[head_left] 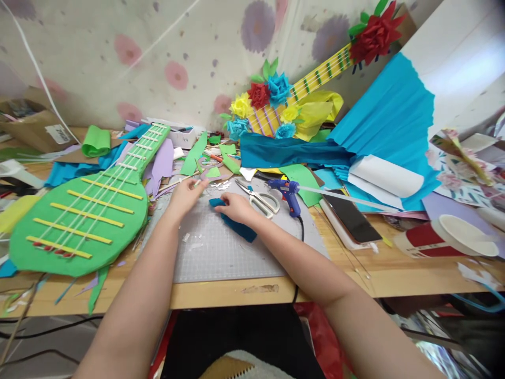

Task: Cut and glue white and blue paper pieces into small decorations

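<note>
My right hand (pixel 239 208) is closed over a small dark-blue strip of crepe paper (pixel 241 230), pinching its upper left end, while the rest slants down across the grey cutting mat (pixel 229 268). To its left, my left hand (pixel 187 196) hovers over the mat's far left part, thumb and fingertips together. What those fingers hold, if anything, is too small to make out. White-handled scissors (pixel 265 204) lie just beyond my right hand, blades pointing up and left. Beside them rests a blue glue gun (pixel 289 196) with a long glue stick in its back.
On the left lies a green paper lute (pixel 82 216) with yellow bars and white strings. A flowered yellow instrument (pixel 315 79) leans on the wall. Blue crepe paper (pixel 390 121), a phone (pixel 353 216) and a paper cup (pixel 426 239) are at right. Coloured scraps crowd the back.
</note>
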`<state>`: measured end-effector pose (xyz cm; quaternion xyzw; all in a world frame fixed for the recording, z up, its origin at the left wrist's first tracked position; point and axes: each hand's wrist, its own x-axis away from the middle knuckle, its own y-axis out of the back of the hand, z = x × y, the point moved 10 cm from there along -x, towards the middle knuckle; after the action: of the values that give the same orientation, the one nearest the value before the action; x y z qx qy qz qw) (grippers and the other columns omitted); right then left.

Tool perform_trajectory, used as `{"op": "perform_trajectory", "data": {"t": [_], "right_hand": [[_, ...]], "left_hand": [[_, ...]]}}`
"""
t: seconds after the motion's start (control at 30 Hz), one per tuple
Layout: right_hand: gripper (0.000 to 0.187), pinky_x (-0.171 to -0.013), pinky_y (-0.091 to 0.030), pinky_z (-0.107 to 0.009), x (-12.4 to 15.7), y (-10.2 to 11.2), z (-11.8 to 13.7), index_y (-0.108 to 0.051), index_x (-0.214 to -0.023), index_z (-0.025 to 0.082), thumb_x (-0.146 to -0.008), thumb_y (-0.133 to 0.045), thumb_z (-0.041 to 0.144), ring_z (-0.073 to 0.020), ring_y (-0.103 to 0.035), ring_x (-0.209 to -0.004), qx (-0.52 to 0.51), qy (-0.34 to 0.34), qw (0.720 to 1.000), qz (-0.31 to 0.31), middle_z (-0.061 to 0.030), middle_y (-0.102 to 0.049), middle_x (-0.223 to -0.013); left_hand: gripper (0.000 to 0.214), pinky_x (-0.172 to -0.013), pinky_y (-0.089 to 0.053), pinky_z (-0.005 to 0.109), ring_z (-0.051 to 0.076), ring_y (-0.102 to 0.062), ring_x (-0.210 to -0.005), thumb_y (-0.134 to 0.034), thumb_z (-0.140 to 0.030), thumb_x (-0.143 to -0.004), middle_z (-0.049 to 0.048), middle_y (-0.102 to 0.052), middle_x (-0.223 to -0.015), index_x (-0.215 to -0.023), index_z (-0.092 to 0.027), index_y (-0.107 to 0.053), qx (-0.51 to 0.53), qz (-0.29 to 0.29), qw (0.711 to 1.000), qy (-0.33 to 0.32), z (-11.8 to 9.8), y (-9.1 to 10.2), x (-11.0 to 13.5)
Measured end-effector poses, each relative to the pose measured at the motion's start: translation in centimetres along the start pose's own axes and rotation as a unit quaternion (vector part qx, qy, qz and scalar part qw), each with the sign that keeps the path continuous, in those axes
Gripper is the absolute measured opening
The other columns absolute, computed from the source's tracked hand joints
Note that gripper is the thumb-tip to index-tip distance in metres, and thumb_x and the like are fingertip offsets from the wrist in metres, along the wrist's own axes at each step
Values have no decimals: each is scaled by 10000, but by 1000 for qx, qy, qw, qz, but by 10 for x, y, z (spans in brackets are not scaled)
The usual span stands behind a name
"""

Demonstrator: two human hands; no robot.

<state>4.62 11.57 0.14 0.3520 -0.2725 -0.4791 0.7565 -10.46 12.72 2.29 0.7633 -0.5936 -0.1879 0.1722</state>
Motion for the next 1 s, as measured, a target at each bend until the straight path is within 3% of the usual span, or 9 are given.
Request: {"op": "perform_trajectory", "data": {"t": [0.13,0.27,0.4,0.53,0.6,0.7,0.83,1.0], "right_hand": [[154,-551,-287,-215,2,9,-13,-544,-741,170,-700,-582,313,-92,-409,-603,-117,4,993,-34,50,-457,-637],[210,-549,-295,-209,2,10,-5,-572,-870,172,-695,-592,287,-83,-374,-581,-184,50,981,-30,65,-395,-617],[361,-564,-337,-212,8,12,-3,-532,-1016,183,-714,-596,371,-91,-429,-600,-149,39,988,-4,53,-467,-667],[432,-710,-399,-260,28,46,-8,-463,-1141,177,-765,-567,364,-169,-535,-866,60,14,996,-61,-60,-577,-975],[365,-772,-395,-301,40,65,-17,-461,-1150,141,-806,-505,256,-224,-524,-974,209,-22,973,-96,-129,-554,-1076],[288,-787,-392,-335,50,69,-37,-512,-1072,73,-828,-437,204,-272,-526,-981,334,-76,938,-61,-187,-564,-1050],[314,-838,-368,-354,48,56,-48,-546,-1028,13,-842,-397,217,-295,-502,-1019,379,-71,922,-38,-224,-573,-1046],[333,-798,-382,-330,47,61,-55,-542,-1020,23,-828,-415,263,-287,-531,-989,336,-92,936,-45,-229,-577,-1058]], "left_hand": [[431,-434,-180,232,81,-315,-422,-630,-569,-597,-49,-358,-414,-639,-142,-596,33,128,989,73,-1,-31,20],[413,-408,-60,234,42,-134,-360,-621,-555,-625,-97,-197,-400,-661,-147,-565,124,230,950,168,6,-59,37],[276,-409,-82,228,36,-154,-374,-671,-394,-619,-95,-224,-409,-628,-162,-521,159,149,968,127,0,-55,29],[203,-436,-188,219,61,-287,-431,-661,-332,-618,-67,-328,-423,-619,-162,-550,194,92,974,70,-8,-50,23],[194,-455,-230,221,80,-348,-472,-664,-328,-610,-52,-377,-437,-613,-160,-567,194,79,976,55,-9,-49,21],[188,-492,-280,225,96,-400,-518,-653,-333,-613,-34,-455,-482,-627,-155,-597,191,62,979,32,-10,-46,19],[206,-535,-310,227,95,-416,-544,-638,-350,-615,-22,-541,-572,-660,-150,-619,190,49,981,5,-9,-45,16],[213,-519,-271,222,90,-382,-537,-617,-357,-639,-21,-533,-585,-665,-146,-607,165,52,985,-12,-5,-47,13]]}}
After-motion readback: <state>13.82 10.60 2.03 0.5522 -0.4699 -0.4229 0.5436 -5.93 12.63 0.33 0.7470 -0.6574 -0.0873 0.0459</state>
